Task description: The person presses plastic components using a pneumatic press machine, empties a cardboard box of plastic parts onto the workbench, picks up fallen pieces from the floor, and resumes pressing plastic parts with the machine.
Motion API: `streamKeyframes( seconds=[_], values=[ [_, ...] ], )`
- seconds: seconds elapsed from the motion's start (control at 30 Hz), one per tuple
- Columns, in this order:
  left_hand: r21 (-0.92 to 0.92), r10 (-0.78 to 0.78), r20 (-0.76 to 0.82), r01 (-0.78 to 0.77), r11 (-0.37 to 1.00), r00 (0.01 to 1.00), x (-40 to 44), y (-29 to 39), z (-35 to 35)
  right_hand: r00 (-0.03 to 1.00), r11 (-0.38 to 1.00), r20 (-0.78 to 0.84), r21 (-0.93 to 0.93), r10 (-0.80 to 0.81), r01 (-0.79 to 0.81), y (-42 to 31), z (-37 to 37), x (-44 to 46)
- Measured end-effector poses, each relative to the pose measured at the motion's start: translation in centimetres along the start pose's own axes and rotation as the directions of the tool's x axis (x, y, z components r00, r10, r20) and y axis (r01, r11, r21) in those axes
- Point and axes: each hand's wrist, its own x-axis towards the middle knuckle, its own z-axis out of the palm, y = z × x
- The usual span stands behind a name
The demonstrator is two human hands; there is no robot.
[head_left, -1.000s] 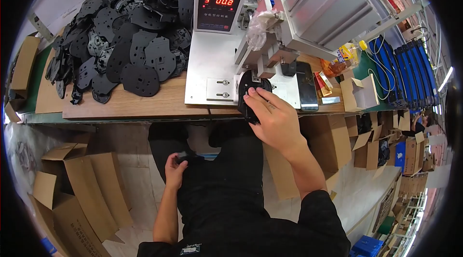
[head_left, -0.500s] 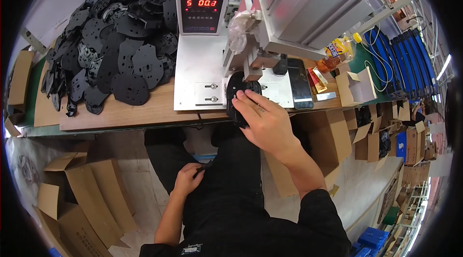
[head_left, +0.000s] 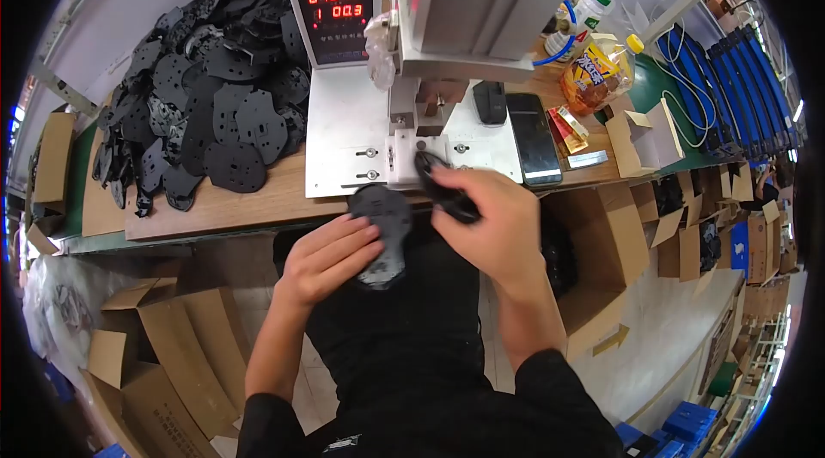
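My left hand [head_left: 331,260] is closed on the edge of a thin, dark, shoe-sole-shaped plate [head_left: 383,210], held over my lap at the table's front edge. My right hand [head_left: 498,226], partly blurred, grips a glossy black plate [head_left: 449,193], tilted on edge just in front of the press's small fixture [head_left: 404,167]. Above that fixture hangs the metal press head [head_left: 430,119]. The fixture sits on a pale metal base plate [head_left: 335,127]. A control box [head_left: 337,15] beside the press shows red digits.
A large pile of dark plates [head_left: 236,119] covers the table's left side. To the right lie a phone [head_left: 533,140], small packets [head_left: 569,130], a drink bottle [head_left: 593,76] and an opened carton [head_left: 644,144]. A cardboard box [head_left: 601,252] stands below on the right, more boxes [head_left: 185,355] on the left.
My right hand has drawn the black plate out from under the press head and tilted it. My left hand has risen from my lap with another plate. The counter went from 01676 to 01677.
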Motion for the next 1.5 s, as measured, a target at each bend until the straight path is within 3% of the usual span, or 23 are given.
streamKeyframes(
  seconds=[0.07,0.17,0.2,0.23,0.3,0.37,0.4,0.47,0.5,0.57,0.63,0.7,0.73,0.8,0.83,0.9,0.93,0.97,1.0,1.03,1.07,1.5],
  values=[
    [-0.043,0.193,0.059,-0.191,0.981,0.979,2.8,-0.8,1.0,0.975,0.98,-0.122,0.102,0.185,-0.173,0.3,-2.2,-3.0],
    [-0.048,0.26,0.02,-0.259,0.965,0.965,5.2,-2.0,2.4,0.824,0.862,-0.288,0.013,0.489,-0.507,2.7,-5.2,-8.7],
    [-0.051,0.254,0.025,-0.252,0.966,0.967,6.0,-2.3,2.5,0.72,0.759,-0.312,0.006,0.62,-0.651,5.3,-6.0,-11.5],
    [-0.052,0.248,0.019,-0.247,0.968,0.969,6.4,-2.9,2.8,0.618,0.612,-0.329,-0.136,0.714,-0.779,7.2,-7.1,-13.8],
    [-0.012,0.201,0.1,-0.201,0.98,0.974,6.9,-3.6,3.5,0.664,0.632,-0.341,-0.216,0.665,-0.744,13.6,-8.0,-21.7],
    [-0.016,0.195,0.075,-0.195,0.981,0.978,7.1,-3.4,4.2,0.838,0.472,-0.428,-0.693,0.339,-0.545,16.9,-8.3,-27.5],
    [-0.015,0.171,0.05,-0.171,0.985,0.984,7.1,-3.2,4.6,0.841,0.473,-0.424,-0.696,0.337,-0.54,17.1,-8.3,-28.1],
    [-0.014,0.138,0.036,-0.138,0.99,0.99,6.9,-2.4,4.9,0.575,0.461,-0.347,-0.361,0.741,-0.811,15.6,-7.7,-27.4],
    [0.01,0.126,0.025,-0.127,0.992,0.992,6.9,-2.0,5.0,0.521,0.488,-0.215,-0.187,0.826,-0.852,15.3,-6.2,-25.2],
    [0.044,0.126,0.002,-0.126,0.991,0.992,7.2,-1.9,5.0,0.74,0.719,-0.147,-0.173,0.657,-0.673,13.6,-4.0,-20.7],
    [0.066,0.13,0.023,-0.131,0.989,0.991,7.1,-2.3,4.8,0.928,0.925,-0.136,-0.112,0.348,-0.364,11.1,-2.1,-15.0],
    [0.051,0.146,0.044,-0.149,0.988,0.988,7.0,-2.7,4.7,0.975,0.978,-0.083,0.001,0.208,-0.208,7.4,-1.3,-9.9],
    [0.036,0.158,0.055,-0.16,0.986,0.986,7.0,-2.9,4.7,0.974,0.978,-0.089,0.007,0.208,-0.208,5.9,-1.4,-8.3],
    [0.034,0.173,0.061,-0.175,0.984,0.983,7.0,-3.1,4.6,0.999,0.98,0.045,0.201,0.006,-0.015,3.0,-2.1,-5.6],
    [0.024,0.18,0.066,-0.182,0.983,0.981,6.8,-3.1,4.6,0.997,0.912,0.059,0.409,-0.038,0.011,1.1,-2.7,-4.5],
    [0.001,0.188,0.068,-0.188,0.982,0.98,6.9,-3.3,4.4,0.967,0.8,0.088,0.583,-0.239,0.145,-2.9,-5.3,-1.7],
    [-0.004,0.179,0.041,-0.179,0.984,0.983,6.5,-3.4,5.0,0.903,0.703,0.026,0.638,-0.428,0.315,-3.4,-5.5,-0.2],
    [-0.016,0.142,0.037,-0.141,0.99,0.989,6.4,-3.3,5.2,0.948,0.709,-0.159,0.631,-0.277,0.313,-6.9,-5.7,0.1],
    [-0.001,0.151,0.034,-0.151,0.989,0.988,6.6,-3.2,5.2,0.963,0.723,-0.145,0.637,-0.228,0.267,-9.4,-5.7,-0.7],
    [0.039,0.161,0.031,-0.162,0.986,0.986,6.7,-3.0,5.2,0.998,0.79,0.054,0.612,0.011,-0.042,-12.1,-5.7,-2.1],
    [0.041,0.155,0.032,-0.157,0.987,0.987,6.5,-2.9,5.4,0.945,0.782,0.229,0.533,0.235,-0.324,-13.5,-5.6,-2.6],
    [0.041,0.121,0.027,-0.122,0.992,0.992,6.5,-2.9,5.4,0.983,0.827,0.061,0.551,-0.172,0.11,-12.3,-3.5,0.7]
  ],
)
